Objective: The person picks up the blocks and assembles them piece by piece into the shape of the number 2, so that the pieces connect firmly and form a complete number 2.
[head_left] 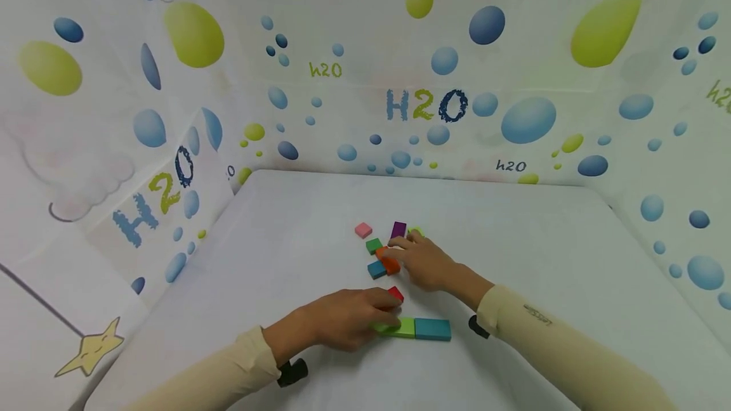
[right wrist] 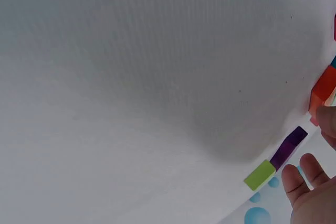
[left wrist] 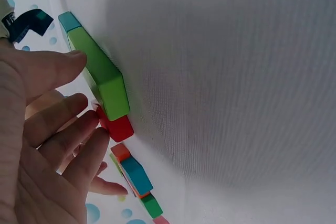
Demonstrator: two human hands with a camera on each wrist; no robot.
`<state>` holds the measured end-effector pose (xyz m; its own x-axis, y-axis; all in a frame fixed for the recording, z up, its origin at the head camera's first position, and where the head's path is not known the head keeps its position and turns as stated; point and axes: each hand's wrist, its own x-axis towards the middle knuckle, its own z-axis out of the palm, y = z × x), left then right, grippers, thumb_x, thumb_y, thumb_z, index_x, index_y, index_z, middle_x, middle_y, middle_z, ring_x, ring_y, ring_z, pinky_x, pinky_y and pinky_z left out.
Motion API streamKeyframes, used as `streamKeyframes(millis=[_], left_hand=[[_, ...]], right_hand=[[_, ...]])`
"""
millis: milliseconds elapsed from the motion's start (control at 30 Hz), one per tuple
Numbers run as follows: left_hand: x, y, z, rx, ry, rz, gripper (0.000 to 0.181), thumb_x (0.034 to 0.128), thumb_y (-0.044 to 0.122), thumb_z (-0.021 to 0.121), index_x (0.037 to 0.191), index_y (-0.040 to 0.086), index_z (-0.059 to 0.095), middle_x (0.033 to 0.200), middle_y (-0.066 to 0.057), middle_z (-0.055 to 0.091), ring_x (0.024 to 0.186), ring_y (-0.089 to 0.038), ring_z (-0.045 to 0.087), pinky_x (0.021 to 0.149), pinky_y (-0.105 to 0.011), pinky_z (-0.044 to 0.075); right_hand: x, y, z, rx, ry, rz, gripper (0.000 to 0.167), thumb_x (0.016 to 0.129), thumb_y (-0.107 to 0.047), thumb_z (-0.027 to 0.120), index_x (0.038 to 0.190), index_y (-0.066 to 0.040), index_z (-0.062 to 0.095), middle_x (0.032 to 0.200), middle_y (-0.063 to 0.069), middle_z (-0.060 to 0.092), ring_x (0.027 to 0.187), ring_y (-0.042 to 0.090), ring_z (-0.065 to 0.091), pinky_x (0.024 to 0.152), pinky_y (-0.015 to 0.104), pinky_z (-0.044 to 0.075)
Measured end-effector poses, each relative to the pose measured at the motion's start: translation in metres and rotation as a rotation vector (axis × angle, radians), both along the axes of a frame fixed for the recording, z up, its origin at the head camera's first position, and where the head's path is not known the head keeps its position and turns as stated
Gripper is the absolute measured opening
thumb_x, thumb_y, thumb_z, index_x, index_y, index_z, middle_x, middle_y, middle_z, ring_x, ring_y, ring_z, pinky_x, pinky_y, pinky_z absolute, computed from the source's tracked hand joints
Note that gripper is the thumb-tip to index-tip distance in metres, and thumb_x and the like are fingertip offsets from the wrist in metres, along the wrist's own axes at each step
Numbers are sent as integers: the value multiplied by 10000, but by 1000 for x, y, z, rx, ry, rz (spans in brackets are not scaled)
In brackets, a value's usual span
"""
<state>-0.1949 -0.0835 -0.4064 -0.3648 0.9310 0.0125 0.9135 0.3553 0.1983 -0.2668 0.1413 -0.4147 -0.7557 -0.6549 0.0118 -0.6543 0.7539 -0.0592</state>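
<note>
My left hand (head_left: 351,319) is over the near group of toy blocks, thumb at a light-green block (head_left: 407,328) and fingers by a red block (head_left: 396,294). In the left wrist view the thumb overlaps the green block (left wrist: 100,72) and the fingertips lie beside the red block (left wrist: 119,127); contact is unclear. A teal block (head_left: 433,329) adjoins the green one. Farther off, my right hand (head_left: 427,264) has its thumb at an orange block (head_left: 390,264), its other fingers stretched toward a purple block (head_left: 398,229). The right wrist view shows those fingers apart.
A blue block (head_left: 377,269) touches the orange one, and a green block (head_left: 374,246) lies just behind. Beyond is a pink block (head_left: 363,229). Another lime block (right wrist: 260,175) is partly hidden by the right hand in the head view. A white cloth (head_left: 274,233) covers the table.
</note>
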Motion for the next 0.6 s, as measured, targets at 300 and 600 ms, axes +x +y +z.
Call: streamKeyframes(millis=[300,600], left_hand=[[1,0,2,-31,-7,5,421,908,127,743,1308,252,703,1411,-15,580,1349,-163,478,1056,-288,482],[1,0,1,-55,-32,32,430,917,104,716,1314,271,700,1439,-17,566,1383,-187,456,1081,-321,467]], right_hand=[[-5,-7,-2,93,-48,-48,735,866,-99,776,1479,-398,503,1509,-7,484,1236,262,442,965,375,492],[-8,-3,-7,97,-26,-52,637,863,-118,787,1411,-370,584,1302,6,562,1197,269,464,986,389,500]])
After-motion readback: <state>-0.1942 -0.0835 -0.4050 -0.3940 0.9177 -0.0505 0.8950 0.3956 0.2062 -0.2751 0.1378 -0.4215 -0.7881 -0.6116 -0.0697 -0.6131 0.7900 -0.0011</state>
